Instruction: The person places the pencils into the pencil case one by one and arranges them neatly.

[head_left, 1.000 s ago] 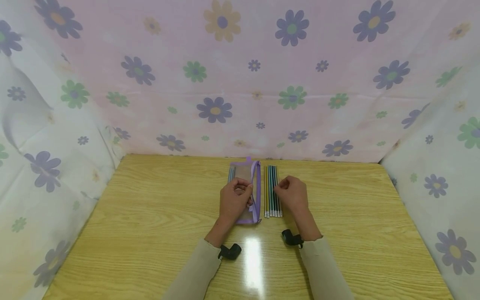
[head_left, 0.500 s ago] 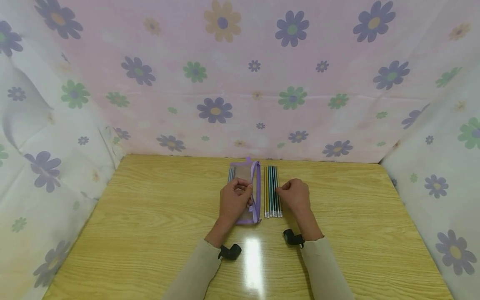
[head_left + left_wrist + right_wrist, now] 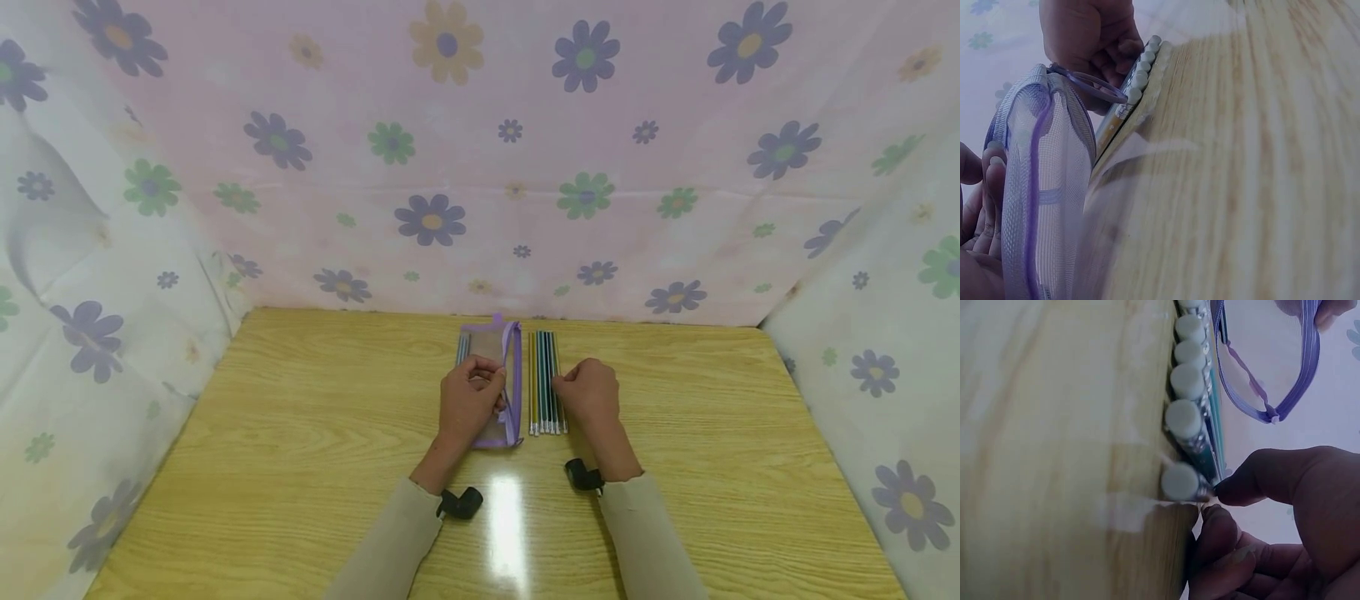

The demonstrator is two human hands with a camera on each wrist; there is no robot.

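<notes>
Near the far edge of the yellowish wood-grain table point(image 3: 322, 400), the left hand point(image 3: 468, 404) is pinching a purple mesh pouch point(image 3: 517, 379), seemingly soft, and the right hand point(image 3: 592, 396) is pinching mid-length a slim white-ended pencil point(image 3: 1180, 482), probably light and stiff.

Pouch point(image 3: 487, 340) partly behind left fingers point(image 3: 480, 363)

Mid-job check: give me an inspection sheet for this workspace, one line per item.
Surface: wood-grain tabletop, glare patch toward the near edge.
Job's things: purple-trimmed mesh pouch, unzipped; slim grey rods show along its left side; row of pencils beside it, eraser ends nearer.
Clutter: nothing seen.
Grip: left hand holds the pouch's open edge; right hand pinches the rightmost pencil.
Cables: nothing seen.
Surroundings: flower-patterned sheeting behind and on both sides.
</notes>
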